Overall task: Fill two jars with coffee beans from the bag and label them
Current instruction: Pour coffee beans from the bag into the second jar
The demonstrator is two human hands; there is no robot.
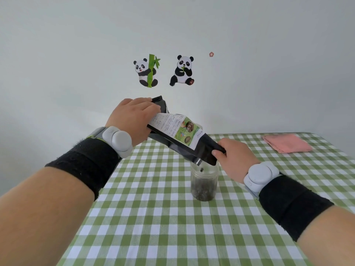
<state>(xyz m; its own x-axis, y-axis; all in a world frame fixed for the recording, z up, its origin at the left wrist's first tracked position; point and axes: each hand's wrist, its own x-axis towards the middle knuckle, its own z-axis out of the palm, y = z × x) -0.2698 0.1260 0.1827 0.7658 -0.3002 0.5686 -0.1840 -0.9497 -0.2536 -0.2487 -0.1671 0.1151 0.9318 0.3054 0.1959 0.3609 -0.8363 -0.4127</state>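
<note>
bag (172, 136) tilted mouth-down just above the part-filled jar (204, 174), raised end gripped by left hand (132, 120), mouth corner pinched by right hand (234, 157); likely risk: beans (203, 191) spilling beside the jar through mouth drift.

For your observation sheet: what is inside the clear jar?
Dark coffee beans fill the lower part of the jar; one is dropping in. The bag covers its rim.

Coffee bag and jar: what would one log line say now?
step: pouring beans | bag: tilted, mouth over jar | left hand: grips bag bottom | right hand: pinches bag mouth | jar: part-filled
</note>
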